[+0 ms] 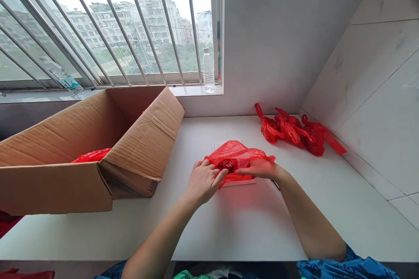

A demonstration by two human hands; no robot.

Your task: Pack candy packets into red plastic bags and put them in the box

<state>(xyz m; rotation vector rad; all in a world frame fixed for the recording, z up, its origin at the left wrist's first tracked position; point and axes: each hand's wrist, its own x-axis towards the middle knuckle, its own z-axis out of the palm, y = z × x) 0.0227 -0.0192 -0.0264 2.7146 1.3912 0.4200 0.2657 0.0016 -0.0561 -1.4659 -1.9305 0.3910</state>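
Note:
A red plastic bag (236,150) lies on a flat pale object (240,183), with its mouth turned toward me. Something dark red with small markings (228,165) shows inside the opening, too little of it to name. My left hand (205,181) grips the bag's left rim, its fingers curled over the film and its thumb pointing at the opening. On the right side, my right hand (260,169) reaches into the mouth with its fingers stretched out flat, and red film covers part of it.
A large open cardboard box (140,139) stands at the left with red plastic inside. Several tied red bags (291,128) lie at the back right of the white table (209,231). A clear bottle (208,72) stands on the windowsill; another bottle (67,80) leans farther left.

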